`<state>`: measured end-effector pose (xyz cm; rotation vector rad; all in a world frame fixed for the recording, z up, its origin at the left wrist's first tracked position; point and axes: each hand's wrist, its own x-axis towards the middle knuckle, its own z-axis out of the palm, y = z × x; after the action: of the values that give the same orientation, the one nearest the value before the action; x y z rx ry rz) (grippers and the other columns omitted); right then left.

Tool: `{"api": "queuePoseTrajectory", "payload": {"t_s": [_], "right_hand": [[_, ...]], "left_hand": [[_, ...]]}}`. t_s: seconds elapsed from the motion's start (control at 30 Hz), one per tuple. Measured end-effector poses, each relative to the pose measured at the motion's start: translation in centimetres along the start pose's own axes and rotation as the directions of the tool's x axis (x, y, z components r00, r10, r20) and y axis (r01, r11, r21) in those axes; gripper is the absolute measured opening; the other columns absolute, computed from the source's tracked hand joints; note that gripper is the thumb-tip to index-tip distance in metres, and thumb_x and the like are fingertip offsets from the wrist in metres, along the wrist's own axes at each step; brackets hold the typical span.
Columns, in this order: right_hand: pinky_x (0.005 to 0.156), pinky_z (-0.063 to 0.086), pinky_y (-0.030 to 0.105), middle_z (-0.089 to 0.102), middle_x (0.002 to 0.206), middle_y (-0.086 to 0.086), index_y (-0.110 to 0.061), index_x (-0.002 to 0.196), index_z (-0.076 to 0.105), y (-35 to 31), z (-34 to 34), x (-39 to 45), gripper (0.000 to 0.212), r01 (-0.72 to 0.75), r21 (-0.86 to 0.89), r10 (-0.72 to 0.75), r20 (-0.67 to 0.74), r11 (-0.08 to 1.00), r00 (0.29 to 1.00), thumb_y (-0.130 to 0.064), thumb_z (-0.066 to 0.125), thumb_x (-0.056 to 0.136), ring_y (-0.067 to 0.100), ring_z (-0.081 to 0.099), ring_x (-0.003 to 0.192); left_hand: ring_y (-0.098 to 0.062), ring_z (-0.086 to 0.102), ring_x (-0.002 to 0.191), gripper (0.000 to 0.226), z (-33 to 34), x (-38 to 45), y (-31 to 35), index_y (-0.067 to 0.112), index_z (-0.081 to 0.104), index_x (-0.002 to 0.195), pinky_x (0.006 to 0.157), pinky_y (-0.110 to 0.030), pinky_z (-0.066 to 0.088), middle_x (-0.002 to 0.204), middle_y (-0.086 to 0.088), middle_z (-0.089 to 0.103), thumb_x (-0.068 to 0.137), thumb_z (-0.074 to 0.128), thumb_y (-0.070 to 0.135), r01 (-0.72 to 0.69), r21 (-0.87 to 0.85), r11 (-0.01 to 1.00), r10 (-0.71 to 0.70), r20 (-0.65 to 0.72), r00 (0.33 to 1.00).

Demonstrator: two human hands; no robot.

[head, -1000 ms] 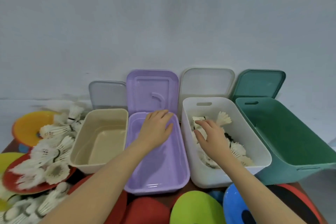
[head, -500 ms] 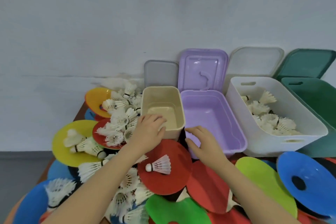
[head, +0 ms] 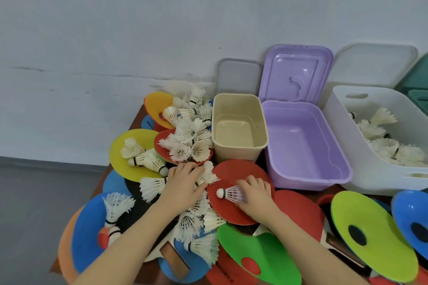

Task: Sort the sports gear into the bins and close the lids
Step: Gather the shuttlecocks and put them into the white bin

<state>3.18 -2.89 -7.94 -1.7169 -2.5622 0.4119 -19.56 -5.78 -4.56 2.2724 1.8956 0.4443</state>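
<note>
Reaching into the heap at the lower middle of the frame, the left hand (head: pixel 184 183) curls its fingers round a white shuttlecock (head: pixel 207 174) among the pile. Just right of it, the right hand (head: pixel 256 194) grips the feathers of another shuttlecock (head: pixel 228 193) lying on a red disc (head: pixel 234 173), its cork pointing left. Behind them, along the wall, stand open bins: a beige bin (head: pixel 239 127), a purple bin (head: pixel 303 143) with its lid (head: pixel 295 75) propped upright, and a white bin (head: pixel 370 157) at the right edge already holding shuttlecocks. More shuttlecocks lie over the yellow disc (head: pixel 120 157) and the blue disc (head: pixel 86 231) at the left. A lime disc (head: pixel 375 236) lies at the lower right.
</note>
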Motion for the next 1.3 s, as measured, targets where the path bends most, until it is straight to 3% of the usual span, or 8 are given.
{"api": "queuePoseTrajectory", "payload": {"t_s": [0.13, 0.27, 0.5, 0.6, 0.77, 1.1, 1.2, 1.3], "right_hand": [[0.098, 0.022, 0.029, 0.047, 0.12, -0.007, -0.028, 0.118, 0.05, 0.1, 0.5, -0.6, 0.037, 0.027, 0.132, -0.018, -0.07, 0.991, 0.997, -0.035, 0.059, 0.083, 0.016, 0.042, 0.114], [0.096, 0.025, 0.027, 0.057, 0.103, -0.013, -0.027, 0.108, 0.055, 0.3, -0.5, -1.4, 0.025, 0.065, 0.245, -0.014, -0.206, 0.967, 0.978, -0.034, 0.059, 0.084, 0.008, 0.052, 0.097], [0.081, 0.035, 0.025, 0.054, 0.097, -0.02, -0.025, 0.102, 0.059, 0.8, -2.4, -2.8, 0.027, 0.113, 0.338, 0.013, -0.347, 0.934, 0.938, -0.037, 0.058, 0.077, 0.001, 0.05, 0.086], [0.082, 0.035, 0.026, 0.056, 0.1, -0.02, -0.025, 0.105, 0.06, 1.1, -3.7, -3.2, 0.033, 0.112, 0.339, 0.031, -0.391, 0.934, 0.92, -0.042, 0.053, 0.078, 0.002, 0.053, 0.091], [0.081, 0.038, 0.031, 0.059, 0.103, -0.011, -0.024, 0.11, 0.061, 2.9, -7.0, -3.2, 0.037, 0.113, 0.336, 0.064, -0.475, 0.935, 0.877, -0.044, 0.05, 0.081, 0.014, 0.057, 0.094], [0.086, 0.046, 0.037, 0.055, 0.109, 0.003, -0.012, 0.113, 0.063, 14.4, -12.8, -5.2, 0.044, 0.097, 0.381, 0.169, -0.606, 0.919, 0.777, -0.041, 0.054, 0.08, 0.021, 0.057, 0.1], [0.087, 0.043, 0.031, 0.053, 0.11, 0.005, -0.009, 0.114, 0.062, 18.9, -14.8, -6.3, 0.047, 0.052, 0.376, 0.217, -0.635, 0.925, 0.742, -0.04, 0.055, 0.08, 0.019, 0.052, 0.1], [0.085, 0.045, 0.042, 0.054, 0.108, -0.002, -0.011, 0.118, 0.057, 23.8, -16.9, -7.5, 0.043, -0.024, 0.411, 0.306, -0.635, 0.911, 0.71, -0.023, 0.07, 0.079, 0.018, 0.053, 0.093]], "left_hand": [[-0.02, 0.038, 0.123, 0.073, 0.4, -0.1, 0.3, 0.023, 0.04, 0.139, 0.097, -0.037, 0.028, 0.135, 0.003, 0.045, 0.08, 0.023, 0.062, 0.005, 0.008, 1.0, -0.005, 0.031, 1.0], [-0.017, 0.037, 0.126, 0.063, 1.3, 0.9, 0.9, 0.025, 0.026, 0.144, 0.101, -0.033, 0.025, 0.141, 0.005, 0.039, 0.09, 0.046, 0.05, 0.005, 0.045, 0.999, -0.008, 0.054, 0.999], [-0.024, 0.057, 0.105, 0.047, 1.7, 1.1, 0.7, 0.019, 0.054, 0.129, 0.088, -0.038, 0.038, 0.116, -0.001, 0.061, 0.084, 0.063, 0.033, -0.1, -0.126, 0.987, 0.086, -0.115, 0.99], [-0.02, 0.055, 0.106, 0.053, 0.6, 2.0, 1.7, 0.018, 0.053, 0.13, 0.088, -0.033, 0.033, 0.115, 0.0, 0.06, 0.085, 0.048, 0.045, -0.141, -0.187, 0.972, 0.105, -0.188, 0.976], [-0.02, 0.053, 0.106, 0.052, -1.2, 5.2, 4.7, 0.02, 0.049, 0.133, 0.09, -0.035, 0.032, 0.114, 0.0, 0.058, 0.086, 0.05, 0.041, -0.166, -0.203, 0.965, 0.116, -0.235, 0.965], [-0.028, 0.06, 0.096, 0.049, -1.2, 13.3, 17.0, 0.012, 0.055, 0.126, 0.08, -0.045, 0.048, 0.112, -0.006, 0.061, 0.083, 0.048, 0.035, -0.325, -0.236, 0.916, 0.255, -0.284, 0.924], [-0.028, 0.057, 0.103, 0.047, -0.7, 15.7, 22.4, 0.012, 0.054, 0.127, 0.081, -0.039, 0.041, 0.117, -0.005, 0.059, 0.084, 0.048, 0.031, -0.372, -0.223, 0.901, 0.308, -0.274, 0.911], [-0.026, 0.052, 0.115, 0.043, 0.5, 18.4, 28.4, 0.011, 0.051, 0.129, 0.085, -0.036, 0.035, 0.125, -0.004, 0.056, 0.087, 0.056, 0.023, -0.379, -0.211, 0.901, 0.316, -0.279, 0.907]]}}
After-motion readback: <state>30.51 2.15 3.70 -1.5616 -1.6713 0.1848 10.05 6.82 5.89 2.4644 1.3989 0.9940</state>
